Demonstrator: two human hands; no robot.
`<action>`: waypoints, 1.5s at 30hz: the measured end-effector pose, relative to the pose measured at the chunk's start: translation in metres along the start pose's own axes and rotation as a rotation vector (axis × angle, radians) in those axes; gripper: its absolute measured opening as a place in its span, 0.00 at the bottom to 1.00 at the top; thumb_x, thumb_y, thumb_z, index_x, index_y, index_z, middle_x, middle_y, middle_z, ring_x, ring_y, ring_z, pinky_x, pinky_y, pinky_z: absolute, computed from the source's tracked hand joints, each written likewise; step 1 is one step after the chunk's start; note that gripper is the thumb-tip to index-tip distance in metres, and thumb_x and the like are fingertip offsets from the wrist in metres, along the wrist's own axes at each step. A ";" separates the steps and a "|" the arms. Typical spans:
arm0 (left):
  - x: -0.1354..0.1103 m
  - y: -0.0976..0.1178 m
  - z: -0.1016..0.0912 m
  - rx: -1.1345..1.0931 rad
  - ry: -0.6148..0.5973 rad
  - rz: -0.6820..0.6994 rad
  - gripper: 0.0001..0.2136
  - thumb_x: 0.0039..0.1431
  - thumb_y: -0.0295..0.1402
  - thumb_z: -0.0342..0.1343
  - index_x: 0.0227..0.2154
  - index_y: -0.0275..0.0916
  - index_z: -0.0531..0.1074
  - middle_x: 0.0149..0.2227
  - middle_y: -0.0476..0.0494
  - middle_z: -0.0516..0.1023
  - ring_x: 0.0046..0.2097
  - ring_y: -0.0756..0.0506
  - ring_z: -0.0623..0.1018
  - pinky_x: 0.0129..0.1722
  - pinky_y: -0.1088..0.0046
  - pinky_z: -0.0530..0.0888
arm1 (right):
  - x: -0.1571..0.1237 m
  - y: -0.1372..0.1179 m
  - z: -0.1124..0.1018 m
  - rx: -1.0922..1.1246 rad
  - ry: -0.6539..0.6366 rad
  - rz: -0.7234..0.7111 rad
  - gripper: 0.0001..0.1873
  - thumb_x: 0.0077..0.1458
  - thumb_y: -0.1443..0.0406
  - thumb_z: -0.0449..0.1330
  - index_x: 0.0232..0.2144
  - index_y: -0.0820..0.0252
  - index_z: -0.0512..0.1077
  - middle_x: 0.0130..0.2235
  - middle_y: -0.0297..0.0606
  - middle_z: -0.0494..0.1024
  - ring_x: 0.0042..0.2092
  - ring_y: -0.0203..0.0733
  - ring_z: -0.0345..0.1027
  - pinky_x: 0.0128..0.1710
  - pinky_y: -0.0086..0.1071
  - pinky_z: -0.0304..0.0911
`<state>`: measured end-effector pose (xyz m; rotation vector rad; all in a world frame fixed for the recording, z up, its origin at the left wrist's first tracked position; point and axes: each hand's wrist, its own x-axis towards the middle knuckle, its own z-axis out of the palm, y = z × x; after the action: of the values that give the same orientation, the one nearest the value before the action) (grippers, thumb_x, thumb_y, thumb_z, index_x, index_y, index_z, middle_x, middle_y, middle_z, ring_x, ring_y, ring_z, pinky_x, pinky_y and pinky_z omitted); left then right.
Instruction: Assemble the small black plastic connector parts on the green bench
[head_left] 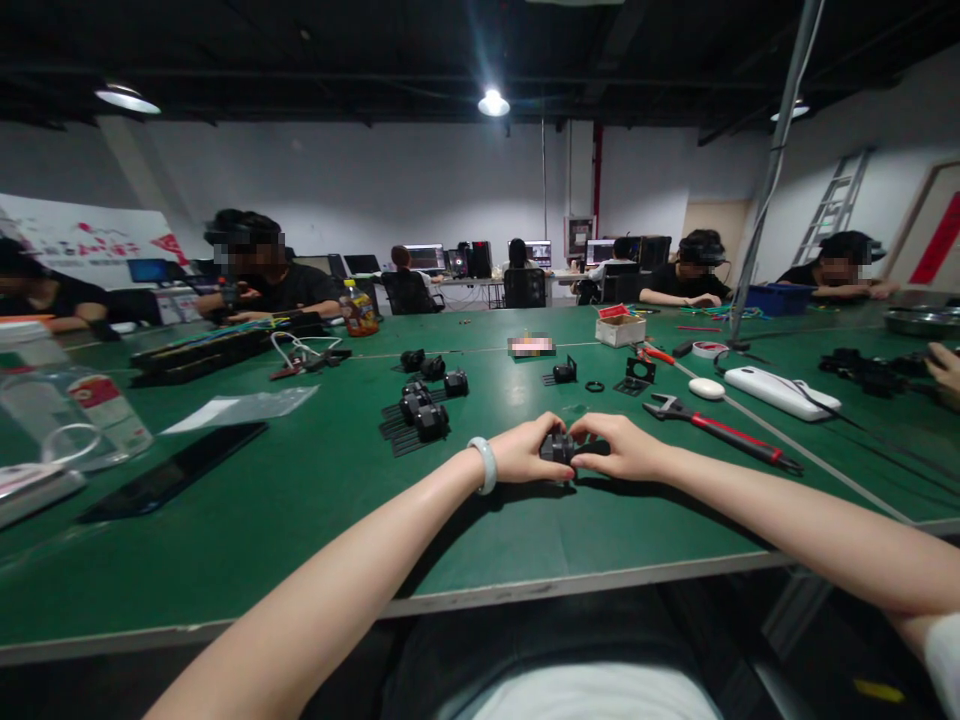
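Both hands meet above the green table [495,540] around a small black ribbed round part [557,449]. My left hand [521,450], a pale bangle on its wrist, grips it from the left with bent fingers. From the other side my right hand [626,448] closes its fingers on the part's right end, where a black tapered piece [596,448] shows; I cannot tell whether the two are joined. To the left lie several black round parts with flat slotted plates [420,420]. Ahead are a black bracket [562,371], a black ring [594,387] and a square plate with a hole [637,375].
An adjustable wrench [724,432], a white mouse-like object [706,388] and a white power strip [781,392] lie to the right. A small box [621,327] stands farther back. A dark phone-like slab [176,470] and a clear jug [71,405] are left. People sit across the table.
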<state>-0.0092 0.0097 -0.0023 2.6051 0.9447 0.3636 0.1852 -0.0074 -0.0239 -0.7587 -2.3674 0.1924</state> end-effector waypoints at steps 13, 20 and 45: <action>-0.001 0.003 -0.002 0.016 -0.001 -0.009 0.27 0.39 0.46 0.53 0.41 0.38 0.56 0.33 0.46 0.67 0.33 0.46 0.68 0.31 0.73 0.64 | -0.001 -0.003 -0.003 -0.068 0.021 -0.021 0.24 0.38 0.58 0.59 0.39 0.62 0.61 0.35 0.40 0.69 0.36 0.40 0.62 0.35 0.32 0.57; -0.001 0.002 -0.001 0.017 0.000 -0.015 0.26 0.39 0.45 0.54 0.40 0.38 0.56 0.31 0.48 0.66 0.31 0.47 0.68 0.28 0.75 0.63 | -0.002 -0.002 -0.003 -0.021 0.026 -0.047 0.22 0.37 0.60 0.60 0.36 0.61 0.61 0.34 0.38 0.67 0.35 0.39 0.61 0.34 0.31 0.58; 0.000 0.003 -0.002 0.007 -0.008 -0.032 0.25 0.38 0.46 0.54 0.38 0.37 0.57 0.29 0.49 0.66 0.30 0.48 0.67 0.27 0.76 0.62 | -0.001 -0.003 -0.001 -0.001 0.000 -0.024 0.18 0.40 0.63 0.59 0.36 0.61 0.62 0.33 0.38 0.68 0.35 0.39 0.62 0.34 0.31 0.58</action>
<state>-0.0080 0.0077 0.0004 2.5922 0.9856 0.3422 0.1844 -0.0103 -0.0228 -0.7308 -2.3753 0.1814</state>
